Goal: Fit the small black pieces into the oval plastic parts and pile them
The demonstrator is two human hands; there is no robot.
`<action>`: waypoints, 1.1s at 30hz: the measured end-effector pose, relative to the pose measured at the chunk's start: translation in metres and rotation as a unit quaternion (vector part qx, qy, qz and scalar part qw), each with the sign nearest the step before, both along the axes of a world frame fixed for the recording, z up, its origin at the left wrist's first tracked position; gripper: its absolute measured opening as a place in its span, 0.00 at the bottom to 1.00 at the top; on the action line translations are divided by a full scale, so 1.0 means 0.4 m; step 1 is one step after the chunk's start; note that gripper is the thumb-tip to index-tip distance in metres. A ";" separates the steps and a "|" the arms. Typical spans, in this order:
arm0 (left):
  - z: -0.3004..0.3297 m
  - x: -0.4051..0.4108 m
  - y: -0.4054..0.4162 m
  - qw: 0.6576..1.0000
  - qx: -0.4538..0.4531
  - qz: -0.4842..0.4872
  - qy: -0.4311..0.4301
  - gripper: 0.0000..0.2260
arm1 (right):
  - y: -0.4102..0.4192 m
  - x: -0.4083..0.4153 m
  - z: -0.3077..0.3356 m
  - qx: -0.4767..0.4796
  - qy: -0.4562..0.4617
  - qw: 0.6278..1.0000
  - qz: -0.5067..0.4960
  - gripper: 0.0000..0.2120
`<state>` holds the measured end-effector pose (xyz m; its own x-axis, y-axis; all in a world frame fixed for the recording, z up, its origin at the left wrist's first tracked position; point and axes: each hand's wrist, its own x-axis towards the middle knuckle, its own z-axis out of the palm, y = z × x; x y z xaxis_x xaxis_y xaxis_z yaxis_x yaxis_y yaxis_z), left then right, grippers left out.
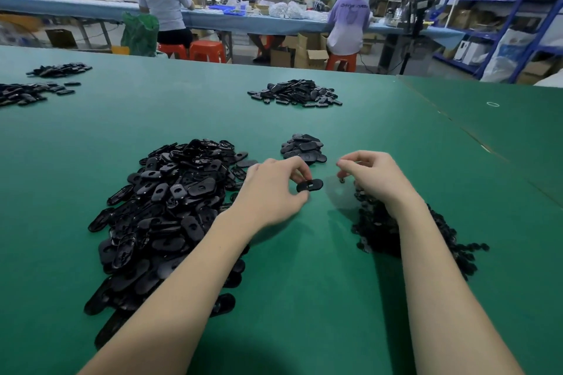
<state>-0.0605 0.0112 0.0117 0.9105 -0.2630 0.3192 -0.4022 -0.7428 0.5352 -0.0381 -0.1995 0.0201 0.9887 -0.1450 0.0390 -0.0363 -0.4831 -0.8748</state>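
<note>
Black oval part point(309, 185) pinched by left hand point(271, 189); right hand point(373, 178) pinches small piece point(341, 180).

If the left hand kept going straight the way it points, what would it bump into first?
Probably the right hand. The left hand, pinching an oval plastic part, points rightward across a gap of bare green table. Depth is hard to judge.

A green bench point(304, 268) carries oval heaps point(170, 204) near its left side, small pieces point(377, 234) right, more piles point(295, 93) toward the far edge.
</note>
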 end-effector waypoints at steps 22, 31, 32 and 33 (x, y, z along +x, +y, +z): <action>-0.034 0.004 -0.002 0.997 0.002 0.047 -0.056 0.08 | 0.028 0.008 -0.043 -0.231 0.004 0.969 -0.085 0.07; -0.029 0.007 0.000 0.996 -0.007 0.062 -0.060 0.09 | 0.063 -0.014 0.005 0.069 0.022 0.996 0.056 0.04; -0.027 0.007 0.000 0.996 -0.009 0.063 -0.062 0.09 | 0.064 -0.014 0.007 0.068 0.029 0.995 0.061 0.04; -0.025 0.008 0.001 0.996 -0.012 0.064 -0.063 0.09 | 0.065 -0.013 0.008 0.067 0.033 0.995 0.064 0.04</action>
<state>-0.0574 0.0117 0.0017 0.8884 -0.1374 0.4379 -0.3696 -0.7800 0.5049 -0.0434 -0.1734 0.0235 0.9992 -0.0176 -0.0369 -0.0408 -0.3674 -0.9292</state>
